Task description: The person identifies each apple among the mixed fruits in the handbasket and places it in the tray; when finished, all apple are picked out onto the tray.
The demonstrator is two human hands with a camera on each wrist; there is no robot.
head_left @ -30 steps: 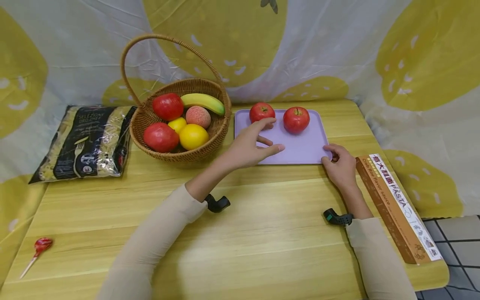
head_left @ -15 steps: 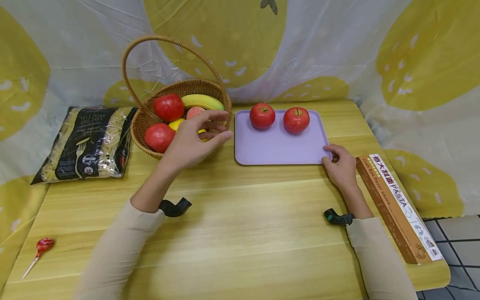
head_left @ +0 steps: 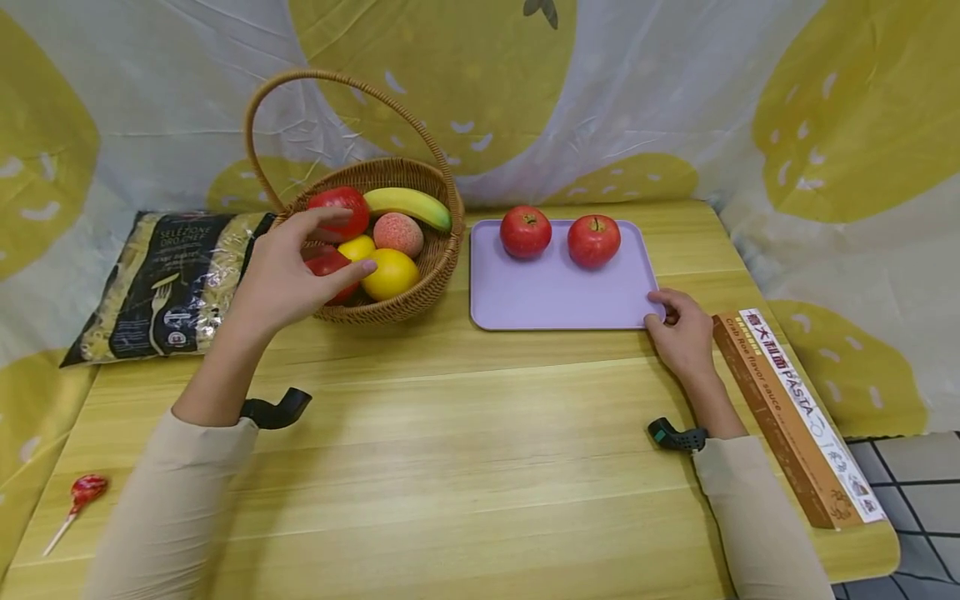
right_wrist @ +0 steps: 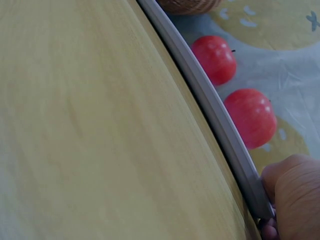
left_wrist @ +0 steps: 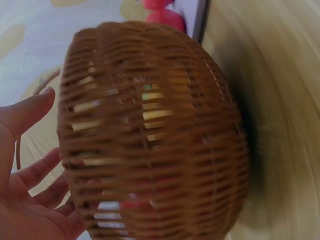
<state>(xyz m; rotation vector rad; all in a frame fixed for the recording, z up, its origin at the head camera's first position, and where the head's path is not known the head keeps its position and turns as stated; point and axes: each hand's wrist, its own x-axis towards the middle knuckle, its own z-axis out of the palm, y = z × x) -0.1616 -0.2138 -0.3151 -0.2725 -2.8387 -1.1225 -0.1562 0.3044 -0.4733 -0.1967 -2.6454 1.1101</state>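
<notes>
My left hand [head_left: 281, 271] hovers at the left front rim of the wicker basket [head_left: 397, 312], thumb and fingers spread and nothing between them. Its fingers partly cover a lower red fruit [head_left: 330, 265]; a second red fruit [head_left: 348, 208] lies behind. In the left wrist view the basket's woven side [left_wrist: 155, 130] fills the middle, beside the fingers. At the lilac tray [head_left: 555, 300], my right hand [head_left: 682, 333] pinches the right front corner between thumb and fingers. On that tray sit two red apples, the left apple [head_left: 525, 232] and the right apple [head_left: 593, 242].
Also in the basket are a banana [head_left: 408, 204], a peach-like fruit [head_left: 398, 235] and yellow fruits [head_left: 390, 274]. A pasta bag [head_left: 172, 283] lies left of it. A long pasta box [head_left: 795, 417] lies at the right edge, a lollipop [head_left: 86, 492] at front left.
My left hand has moved left, from over the tray across the basket to its left front rim, holding nothing. The right hand stays at the tray corner.
</notes>
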